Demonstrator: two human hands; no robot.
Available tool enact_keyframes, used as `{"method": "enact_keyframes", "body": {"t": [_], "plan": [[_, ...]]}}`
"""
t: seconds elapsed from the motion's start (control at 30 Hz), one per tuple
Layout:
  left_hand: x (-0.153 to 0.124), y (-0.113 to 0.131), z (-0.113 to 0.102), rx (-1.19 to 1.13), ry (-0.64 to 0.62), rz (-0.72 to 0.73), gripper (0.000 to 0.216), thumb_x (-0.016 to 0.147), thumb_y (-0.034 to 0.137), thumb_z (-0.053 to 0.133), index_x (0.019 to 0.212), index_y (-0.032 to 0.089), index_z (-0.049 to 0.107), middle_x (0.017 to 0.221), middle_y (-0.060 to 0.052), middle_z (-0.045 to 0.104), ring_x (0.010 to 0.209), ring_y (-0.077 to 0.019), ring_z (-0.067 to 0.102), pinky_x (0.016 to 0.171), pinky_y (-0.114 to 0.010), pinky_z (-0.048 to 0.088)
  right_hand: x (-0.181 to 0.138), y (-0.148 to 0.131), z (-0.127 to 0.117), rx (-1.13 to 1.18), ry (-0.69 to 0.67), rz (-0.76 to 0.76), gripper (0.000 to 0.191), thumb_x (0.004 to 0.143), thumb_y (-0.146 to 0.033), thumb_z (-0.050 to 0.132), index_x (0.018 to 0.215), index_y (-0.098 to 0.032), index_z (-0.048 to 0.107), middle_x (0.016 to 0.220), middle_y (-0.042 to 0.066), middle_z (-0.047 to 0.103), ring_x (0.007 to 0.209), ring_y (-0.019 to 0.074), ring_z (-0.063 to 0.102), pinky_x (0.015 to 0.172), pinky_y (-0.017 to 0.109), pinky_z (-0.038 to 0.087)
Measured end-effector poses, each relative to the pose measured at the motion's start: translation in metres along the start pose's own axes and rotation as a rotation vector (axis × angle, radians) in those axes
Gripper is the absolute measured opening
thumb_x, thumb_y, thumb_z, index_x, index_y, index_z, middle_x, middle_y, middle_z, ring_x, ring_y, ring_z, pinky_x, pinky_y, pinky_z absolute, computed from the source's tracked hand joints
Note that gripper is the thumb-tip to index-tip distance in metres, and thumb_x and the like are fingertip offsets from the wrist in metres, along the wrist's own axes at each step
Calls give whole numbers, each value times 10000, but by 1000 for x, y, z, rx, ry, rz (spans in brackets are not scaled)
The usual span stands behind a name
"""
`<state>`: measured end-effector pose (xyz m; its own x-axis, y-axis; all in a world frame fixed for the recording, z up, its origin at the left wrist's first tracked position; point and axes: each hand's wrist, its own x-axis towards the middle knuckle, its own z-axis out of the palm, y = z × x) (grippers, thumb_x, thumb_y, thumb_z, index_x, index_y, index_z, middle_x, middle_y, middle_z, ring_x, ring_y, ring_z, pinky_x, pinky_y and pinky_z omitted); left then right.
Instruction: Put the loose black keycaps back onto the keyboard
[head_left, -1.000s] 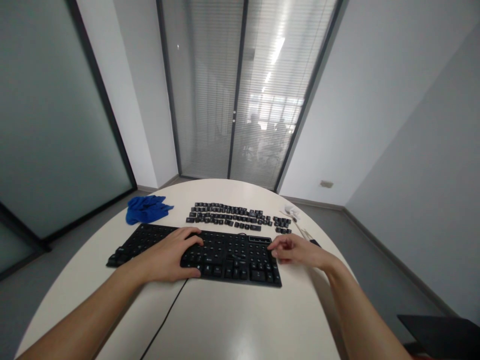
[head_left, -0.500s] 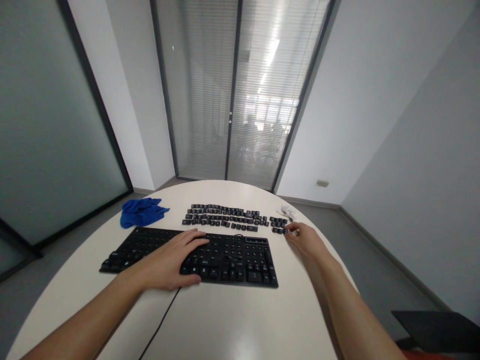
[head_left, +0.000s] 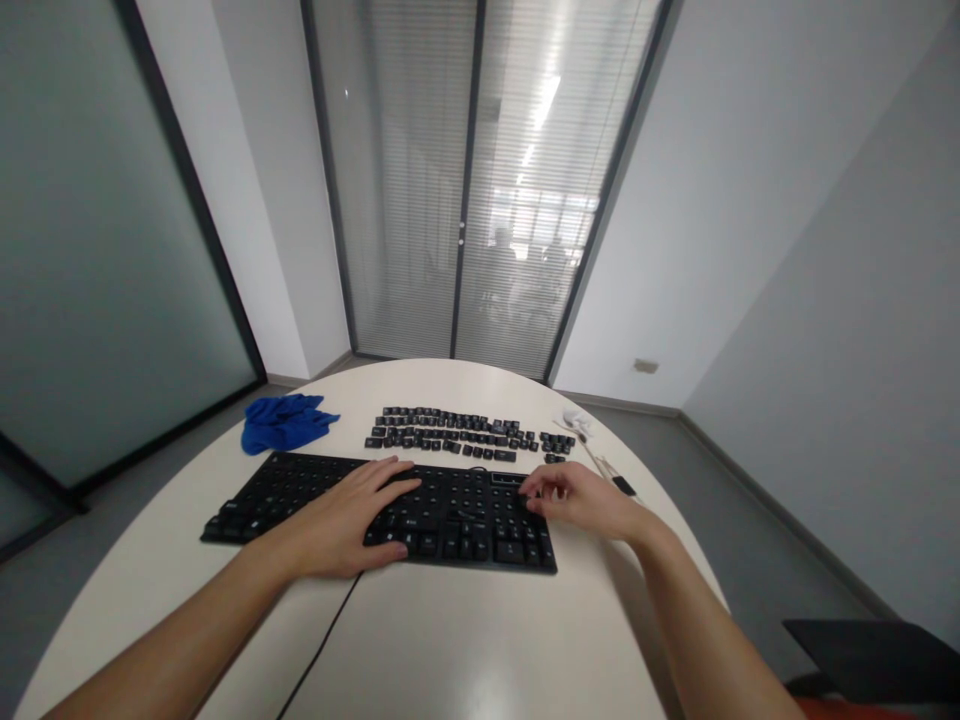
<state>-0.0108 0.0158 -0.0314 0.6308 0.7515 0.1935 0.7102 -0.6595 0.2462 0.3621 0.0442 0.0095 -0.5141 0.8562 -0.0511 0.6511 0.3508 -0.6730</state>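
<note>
A black keyboard [head_left: 476, 510] lies across the round table, many of its key places showing without caps. My left hand [head_left: 345, 520] rests flat over its middle, fingers spread and thumb near the front edge. At the keyboard's right end, my right hand [head_left: 581, 498] has thumb and fingers pinched over the number pad, with a small dark keycap [head_left: 524, 494] partly hidden at the fingertips. Loose black keycaps [head_left: 450, 434] stand in rows behind the keyboard. A smaller group of keycaps [head_left: 559, 442] sits to their right.
A crumpled blue cloth [head_left: 287, 424] lies at the back left of the white table [head_left: 480, 640]. White tissue [head_left: 577, 422] and a thin tool with a dark end [head_left: 622, 486] are at the right edge. The keyboard's cable [head_left: 319, 650] runs toward me.
My right hand has moved left and nearer, from the small keycap group to the keyboard's right end. The front row of that group shows fewer caps. My left hand stays in place.
</note>
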Motion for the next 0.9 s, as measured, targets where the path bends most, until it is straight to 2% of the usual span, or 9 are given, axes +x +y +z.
{"method": "enact_keyframes", "body": {"t": [0.23, 0.43, 0.57, 0.9], "plan": [[0, -1, 1, 26, -24, 8, 727, 840, 493, 680, 1486, 278, 425, 1611, -90, 325, 1467, -353, 312, 1192, -554, 303, 2, 9, 2, -4, -31, 44, 256, 784, -350, 685, 961, -186, 772, 760, 28, 698, 713, 184, 602, 654, 293, 443], [0, -1, 0, 25, -21, 6, 725, 840, 493, 677, 1486, 277, 428, 1612, -89, 324, 1466, -354, 315, 1190, -555, 303, 3, 9, 5, -1, -32, -3, 204, 733, -276, 694, 903, -184, 759, 938, 54, 712, 782, 181, 616, 699, 291, 469], [0, -1, 0, 27, -18, 2, 726, 830, 487, 686, 1477, 268, 440, 1606, -102, 334, 1461, -358, 324, 1185, -556, 309, 3, 7, 7, -66, -11, 20, 239, 702, -236, 684, 923, -184, 758, 861, 44, 705, 780, 188, 612, 687, 288, 471], [0, -2, 2, 13, -6, 2, 744, 825, 499, 695, 1487, 286, 431, 1603, -81, 346, 1458, -353, 331, 1192, -545, 305, 0, 3, 5, -121, -11, 14, 237, 714, -259, 676, 921, -190, 769, 869, 51, 727, 822, 209, 633, 739, 305, 482]]}}
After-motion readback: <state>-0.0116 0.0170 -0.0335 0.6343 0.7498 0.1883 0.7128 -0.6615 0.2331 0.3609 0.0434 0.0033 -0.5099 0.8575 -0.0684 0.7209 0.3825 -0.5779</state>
